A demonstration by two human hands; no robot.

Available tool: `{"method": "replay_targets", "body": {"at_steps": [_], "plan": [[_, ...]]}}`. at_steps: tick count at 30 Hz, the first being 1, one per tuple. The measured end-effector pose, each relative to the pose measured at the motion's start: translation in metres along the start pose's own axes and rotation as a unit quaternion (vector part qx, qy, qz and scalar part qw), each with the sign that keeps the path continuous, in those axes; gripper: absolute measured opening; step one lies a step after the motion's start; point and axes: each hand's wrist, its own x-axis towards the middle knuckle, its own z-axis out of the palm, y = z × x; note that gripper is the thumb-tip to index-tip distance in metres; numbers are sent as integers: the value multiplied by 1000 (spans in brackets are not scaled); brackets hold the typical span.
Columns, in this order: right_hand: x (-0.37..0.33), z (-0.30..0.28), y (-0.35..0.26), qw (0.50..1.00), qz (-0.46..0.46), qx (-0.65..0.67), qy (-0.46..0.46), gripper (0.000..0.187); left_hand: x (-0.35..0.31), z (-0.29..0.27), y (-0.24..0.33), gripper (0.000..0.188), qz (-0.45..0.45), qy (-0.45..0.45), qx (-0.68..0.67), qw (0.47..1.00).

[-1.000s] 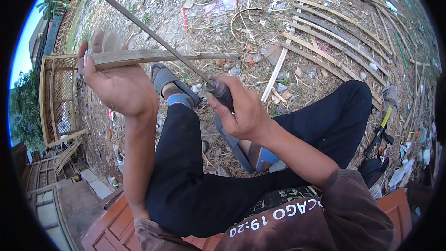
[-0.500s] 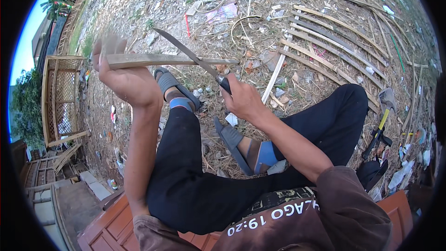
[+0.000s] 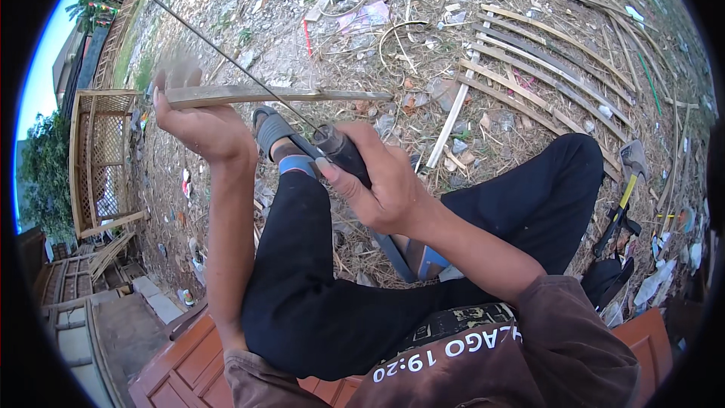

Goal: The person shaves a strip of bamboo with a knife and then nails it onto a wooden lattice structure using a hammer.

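Note:
Across the palm of my left hand point(image 3: 215, 128) lies a narrow wooden slat point(image 3: 283, 96), held level between thumb and palm with blurred fingertips rising behind it. The slat's far end points right, unsupported. My right hand point(image 3: 389, 181) is wrapped round the dark handle of a long knife point(image 3: 349, 157). Its blade appears almost edge-on, a thin line running up and left across the view. It crosses the slat in the picture; whether they touch I cannot tell.
Several curved slats lie side by side at the right, over a pale strip point(image 3: 448, 125). A hatchet-like tool point(image 3: 626, 193) with a yellow and black handle lies right of my knee. A wooden lattice frame point(image 3: 109, 223) stands at left. Stones, dry straw and litter cover the ground.
My right hand has come nearer and left and turned the knife, so the blade now shows edge-on instead of its flat side. The left hand and slat have barely moved.

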Motion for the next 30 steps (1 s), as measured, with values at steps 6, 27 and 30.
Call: {"method": "replay_targets", "body": {"at_steps": [6, 27, 30], "plan": [[-15, -3, 84, 956, 202, -199, -78, 26, -2, 4, -9, 46, 6, 12, 9, 1000], [-2, -18, 49, 976, 212, -26, -28, 36, -16, 17, -2, 58, -23, 33, 10, 999], [3, 0, 23, 999, 19, -30, 26, 34, -13, 13, -2, 60, -13, 29, 20, 999]]}}
